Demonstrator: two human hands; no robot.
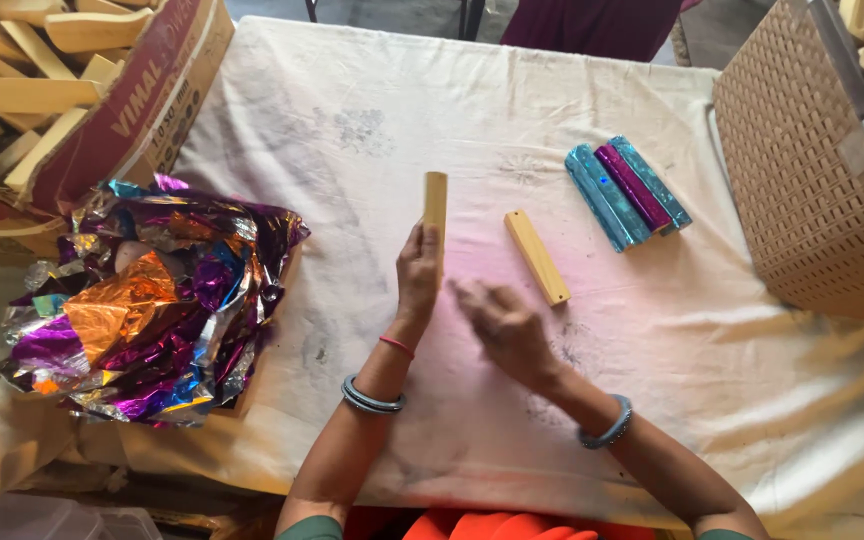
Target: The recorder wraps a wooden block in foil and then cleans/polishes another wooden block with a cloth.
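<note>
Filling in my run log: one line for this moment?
left hand: holds wooden block | right hand: blurred, empty | second block: on cloth

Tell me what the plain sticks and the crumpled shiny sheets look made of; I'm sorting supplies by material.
The stick in the left hand and the stick lying on the cloth look like pale unfinished wood: matte, yellowish, square-edged. The crumpled sheets look like thin metallic foil or foil-coated film: mirror glints, sharp creases, purple, orange and blue.
</note>
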